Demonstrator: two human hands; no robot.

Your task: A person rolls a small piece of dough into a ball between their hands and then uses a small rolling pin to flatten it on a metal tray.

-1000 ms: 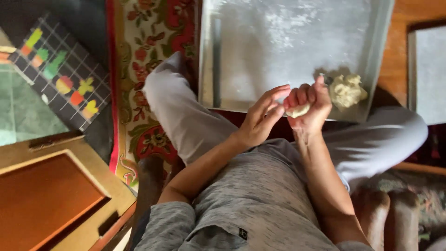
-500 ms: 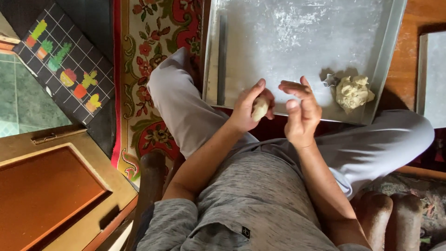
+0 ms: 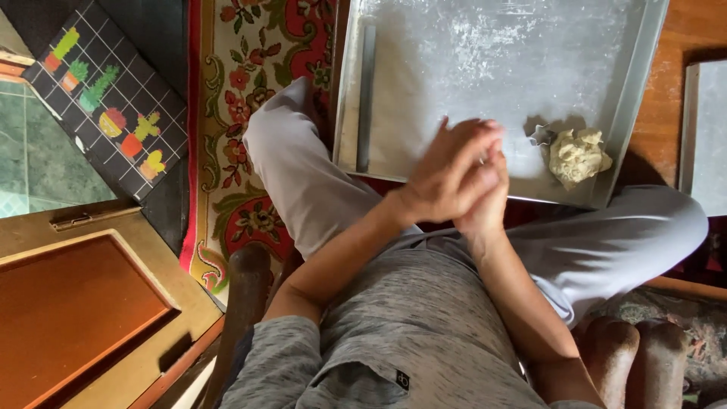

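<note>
**Palms pressed together over floured tray**

Seated person, seen from above, centre frame: left hand (image 3: 447,170) laid over right hand (image 3: 488,193), palms together, fingers closed against each other, slightly blurred. Whatever sits between the palms is hidden; can't tell if anything is clamped there. Hands hover at the near edge of a large metal baking tray (image 3: 379,45) dusted w/ flour, filling the upper centre. On the tray, right of the hands and near but apart from them: a rough lump of pale dough (image 3: 577,155), w/ a small metal cookie cutter (image 3: 542,136) just beside it on its left. Long metal bar (image 3: 366,91) lies along the tray's left side. Person wears grey tee & light trousers, legs crossed under the tray (bare feet at lower right). Floral rug (image 3: 250,68) upper left of centre; cactus-print mat (image 3: 106,106) upper left; wooden door panel (image 3: 68,318) lower left.
</note>
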